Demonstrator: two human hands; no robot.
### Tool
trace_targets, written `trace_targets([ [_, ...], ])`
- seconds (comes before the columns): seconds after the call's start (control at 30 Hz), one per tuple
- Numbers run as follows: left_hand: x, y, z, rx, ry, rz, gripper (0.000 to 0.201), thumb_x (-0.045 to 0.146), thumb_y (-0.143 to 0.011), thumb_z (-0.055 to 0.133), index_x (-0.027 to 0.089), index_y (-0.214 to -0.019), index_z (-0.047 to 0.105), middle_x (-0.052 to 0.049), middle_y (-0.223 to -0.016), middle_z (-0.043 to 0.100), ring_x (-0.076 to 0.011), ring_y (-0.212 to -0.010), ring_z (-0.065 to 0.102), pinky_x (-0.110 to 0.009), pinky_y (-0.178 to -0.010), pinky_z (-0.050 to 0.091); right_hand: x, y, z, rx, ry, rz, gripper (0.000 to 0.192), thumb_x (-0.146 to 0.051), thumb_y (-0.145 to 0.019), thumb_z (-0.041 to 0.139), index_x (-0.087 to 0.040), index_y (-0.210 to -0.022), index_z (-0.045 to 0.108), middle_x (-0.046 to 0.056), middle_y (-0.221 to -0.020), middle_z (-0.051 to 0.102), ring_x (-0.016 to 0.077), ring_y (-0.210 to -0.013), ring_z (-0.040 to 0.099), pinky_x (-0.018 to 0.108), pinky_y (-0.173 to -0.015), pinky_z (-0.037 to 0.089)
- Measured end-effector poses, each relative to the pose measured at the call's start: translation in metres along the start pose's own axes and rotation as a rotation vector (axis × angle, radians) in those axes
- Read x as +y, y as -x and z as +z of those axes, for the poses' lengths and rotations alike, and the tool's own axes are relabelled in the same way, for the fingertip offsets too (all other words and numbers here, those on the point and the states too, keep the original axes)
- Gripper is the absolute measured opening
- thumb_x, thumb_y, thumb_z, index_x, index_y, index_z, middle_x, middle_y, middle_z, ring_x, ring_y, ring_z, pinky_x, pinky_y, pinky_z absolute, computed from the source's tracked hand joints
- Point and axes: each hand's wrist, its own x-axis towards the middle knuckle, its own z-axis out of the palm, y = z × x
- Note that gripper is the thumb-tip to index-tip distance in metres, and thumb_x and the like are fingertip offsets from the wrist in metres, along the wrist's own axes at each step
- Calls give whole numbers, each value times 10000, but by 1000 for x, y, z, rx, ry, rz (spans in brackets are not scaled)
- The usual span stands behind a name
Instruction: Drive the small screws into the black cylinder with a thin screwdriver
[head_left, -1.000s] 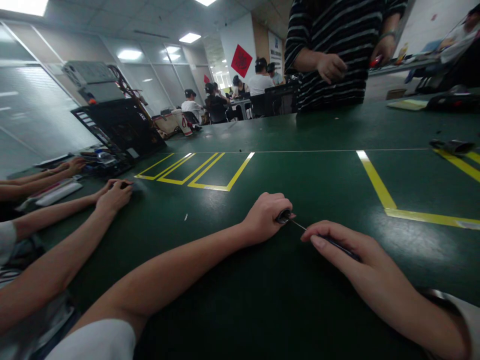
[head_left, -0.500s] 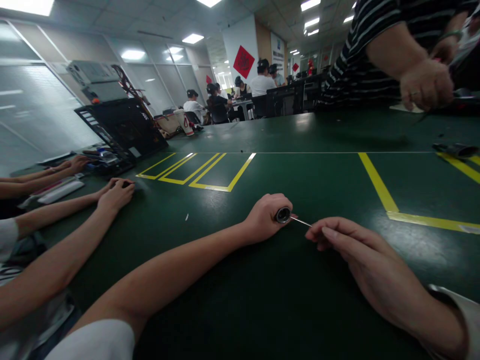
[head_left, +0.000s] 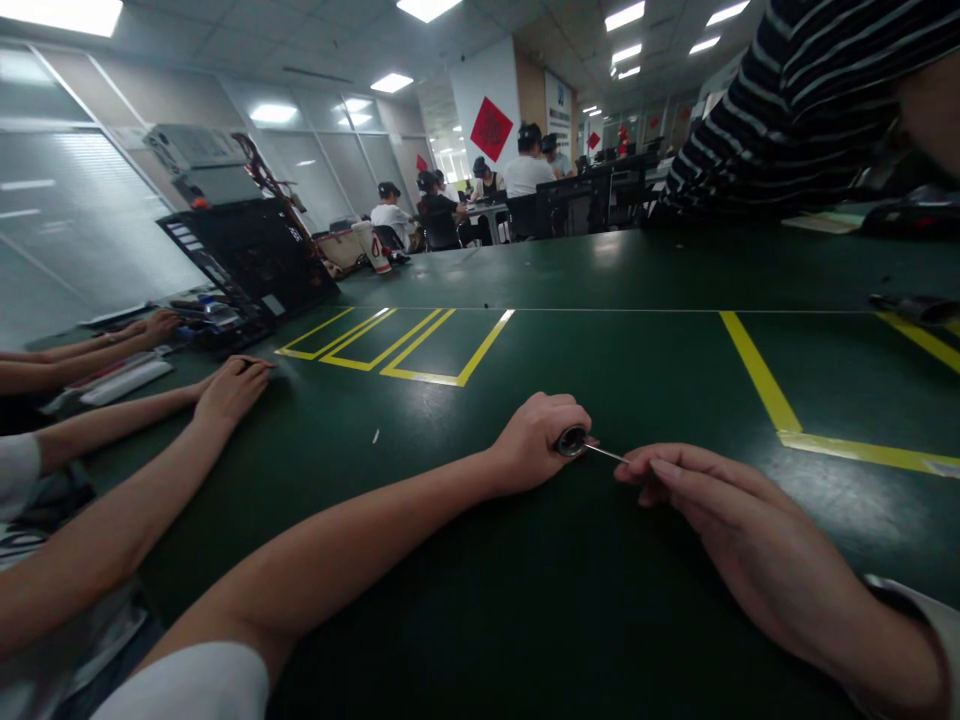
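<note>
Our left hand [head_left: 536, 440] is curled tight around a small dark cylinder [head_left: 571, 441], pinned low on the green table [head_left: 637, 370] — likely to steady it; our right hand [head_left: 705, 500] pinches a thin metal rod [head_left: 606, 454], its tip meeting the cylinder's open end.

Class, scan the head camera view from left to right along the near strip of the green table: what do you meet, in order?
Co-worker's hand → small white scrap → left hand → small round metal part → thin metal rod → right hand → yellow tape line.
</note>
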Motion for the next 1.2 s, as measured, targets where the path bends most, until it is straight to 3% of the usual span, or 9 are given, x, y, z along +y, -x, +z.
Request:
trace_targets([
  [0.17, -1, -1, -1, 13, 105, -2, 154, 268, -796, 551, 146, -713, 506, 7, -693, 531, -100, -664, 490, -241, -679, 365, -5, 0, 1, -7, -106, 42, 202, -380, -738, 596, -208, -793, 688, 53, -912, 650, 214, -885, 539, 320, -768, 404],
  [0.37, -2, -2, -1, -2, 243, 21, 135, 251, -777, 565, 144, -721, 504, -16, -725, 557, -104, -678, 509, -235, -680, 403, -5, 1, 3, -17, -83, 28, 218, -403, -741, 594, -216, -801, 687, 50, -921, 648, 211, -882, 536, 321, -761, 401],
  [0.63, -1, -1, 2, 22, 46, -51, 154, 268, -795, 546, 145, -709, 511, 1, -705, 542, -102, -663, 492, -239, -658, 364, 6, 5, -1, 9, 126, -102, 226, -437, -776, 555, -263, -879, 655, 24, -951, 639, 222, -941, 529, 317, -760, 414],
  [0.87, -2, -1, 3, -17, -75, -52, 138, 251, -815, 509, 150, -720, 509, 5, -705, 540, -107, -668, 495, -245, -645, 334, -5, 8, 7, -24, 406, -131, 232, -436, -772, 538, -263, -882, 645, 19, -875, 636, 221, -868, 562, 320, -733, 428],
  [1.0, 0, -2, 2, -53, -84, 1, 140, 240, -828, 485, 152, -722, 506, 5, -708, 543, -108, -685, 502, -247, -654, 328, -2, 6, 4, -63, 288, -65, 242, -442, -786, 533, -259, -897, 645, 20, -917, 640, 219, -905, 550, 311, -734, 418],
  [1.2, 0, -2, -1, -82, -34, 7, 155, 254, -836, 473, 151, -724, 504, 0, -724, 553, -113, -719, 513, -251, -682, 336, 1, 2, 1, -7, 23, 1, 238, -421, -751, 575, -214, -819, 671, 42, -908, 646, 212, -877, 532, 319, -766, 394],
])
